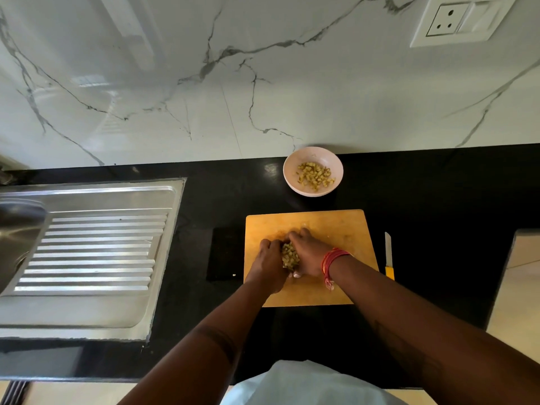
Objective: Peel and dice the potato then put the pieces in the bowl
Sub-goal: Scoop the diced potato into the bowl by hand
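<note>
Two hands, the left hand (270, 260) and right hand (306, 252), are cupped around a heap of diced potato (290, 255) on the cutting board (336, 226) at lower centre; more dice are seen in the bowl (292, 182) above.

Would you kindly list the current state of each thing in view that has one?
Left hand: cupped round diced potato.
Right hand: cupped round it too.
Diced potato: heaped between the hands on the board.
Cutting board: flat on the counter.
Bowl: upright, partly filled with potato pieces.
Knife: lying right of the board, unheld.
</note>
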